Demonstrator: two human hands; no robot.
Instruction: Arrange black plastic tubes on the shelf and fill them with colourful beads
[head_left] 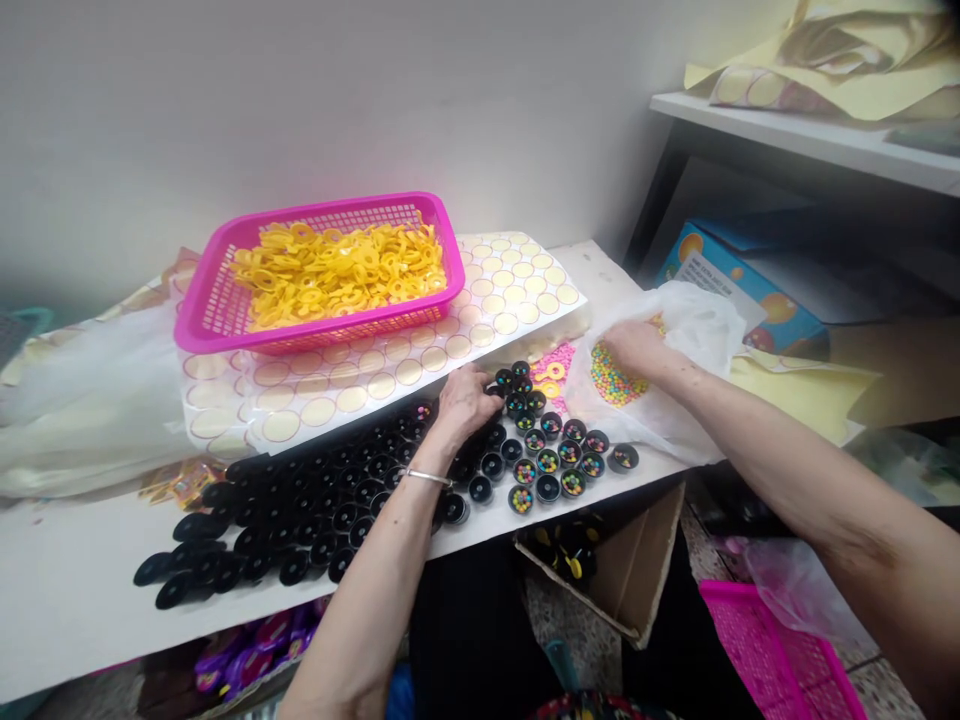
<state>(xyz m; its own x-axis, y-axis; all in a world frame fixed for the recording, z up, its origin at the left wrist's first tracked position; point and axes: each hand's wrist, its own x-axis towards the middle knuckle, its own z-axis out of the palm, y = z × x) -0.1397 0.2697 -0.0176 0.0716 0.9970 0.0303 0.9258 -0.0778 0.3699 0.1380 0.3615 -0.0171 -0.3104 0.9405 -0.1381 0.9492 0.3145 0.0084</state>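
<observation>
My left hand (468,400) is over the rows of small round black cups (346,516), its fingers curled against a black cup at the back of the group. Several cups near it hold small coloured balls (523,497); others look empty inside. My right hand (634,346) reaches into a white translucent plastic bag (701,315) with many small coloured balls (616,386). Its fingers are bent together and their tips are hidden among the balls. Between the hands lie pink beads (559,357) and a few yellow rings (553,371).
A pink basket (196,318) of yellow ring-shaped pieces stands on sheets of round stickers (409,372). At the right are a blue box (787,320) and a white shelf (795,140). Below the table edge, an open cardboard box (626,580) sits by my legs.
</observation>
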